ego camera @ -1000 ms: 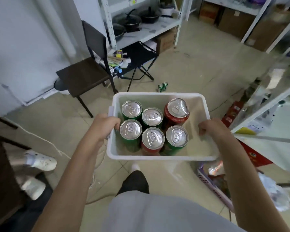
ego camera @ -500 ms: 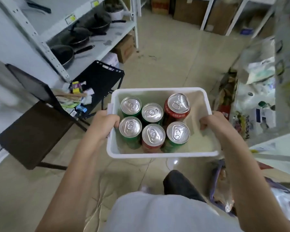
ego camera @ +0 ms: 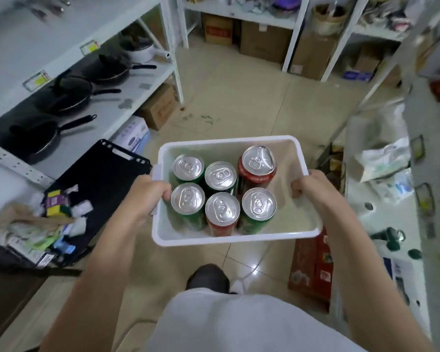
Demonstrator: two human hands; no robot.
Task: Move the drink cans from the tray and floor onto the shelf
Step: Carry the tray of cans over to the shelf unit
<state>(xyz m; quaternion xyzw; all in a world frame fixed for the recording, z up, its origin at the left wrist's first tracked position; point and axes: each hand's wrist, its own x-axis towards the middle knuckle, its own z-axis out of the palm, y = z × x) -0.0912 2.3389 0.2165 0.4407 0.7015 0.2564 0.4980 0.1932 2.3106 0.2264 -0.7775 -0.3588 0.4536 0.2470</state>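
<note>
Tray: a white plastic tray (ego camera: pixel 235 241) is carried in the air over the tiled floor (ego camera: pixel 252 105), in front of the person's torso, roughly level.
Left hand: the left hand (ego camera: pixel 148 196) is clenched on the tray's left rim; the fingers curl over the rim, beside the nearest green can.
Right hand: the right hand (ego camera: pixel 309 186) is clenched on the tray's right rim; the thumb lies inside the wall.
Grip: both hands grasp the tray and touch no can directly.
Cans: six drink cans stand upright in the left part of the tray, in two rows of three, touching or nearly so.
Back row: green can (ego camera: pixel 188 165), green can (ego camera: pixel 220 176), taller red can (ego camera: pixel 258 161).
Front row: green can (ego camera: pixel 187 198), red can (ego camera: pixel 222 208), green can (ego camera: pixel 258 204).
Tray interior: the right part of the tray bottom is bare.
Left shelf: white shelving (ego camera: pixel 142 80) with black frying pans (ego camera: pixel 69 94) stands to the left.
Black stool: a black folding stool (ego camera: pixel 104 174) with small packets lies just left of the tray.
Right shelf: a white shelf (ego camera: pixel 381 212) with bags stands at the right edge.
Change in view: compared with half a second earlier, the left shelving and far boxes (ego camera: pixel 262 39) fill more of the frame, the brown chair is no longer visible, and the right shelf is nearer.
Change in grasp: hand positions on the rims and the can arrangement match the earlier frames.
</note>
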